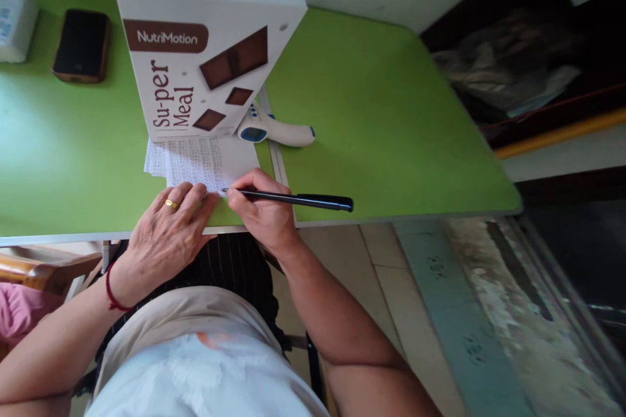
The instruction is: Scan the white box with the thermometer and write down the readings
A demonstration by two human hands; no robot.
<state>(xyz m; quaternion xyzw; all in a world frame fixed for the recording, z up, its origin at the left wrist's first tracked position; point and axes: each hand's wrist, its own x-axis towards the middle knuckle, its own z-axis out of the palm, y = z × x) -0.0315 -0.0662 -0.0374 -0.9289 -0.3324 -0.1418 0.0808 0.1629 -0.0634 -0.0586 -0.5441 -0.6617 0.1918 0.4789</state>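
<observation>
Between the thumb and fingers of my right hand (261, 212) is a black pen (303, 199), its tip on the lower edge of a sheet of paper (195, 163) covered in rows of handwriting. My left hand (173, 221), with a gold ring and a red wrist string, lies palm down, its extended fingers on the sheet's lower edge, close to the pen tip. Right behind the sheets stands a tall white box (215, 58) marked NutriMotion Su-per Meal, hiding their upper part. A white and blue handheld thermometer (276, 130) lies against the box's lower right corner.
On the green folding table (372, 117), a dark phone (82, 45) lies at the left, beside a white container (17, 19) cut off by the frame. A pale wall rises behind the table. At the right, a dark shelf space holds crumpled plastic (513, 68). My lap is below the table edge.
</observation>
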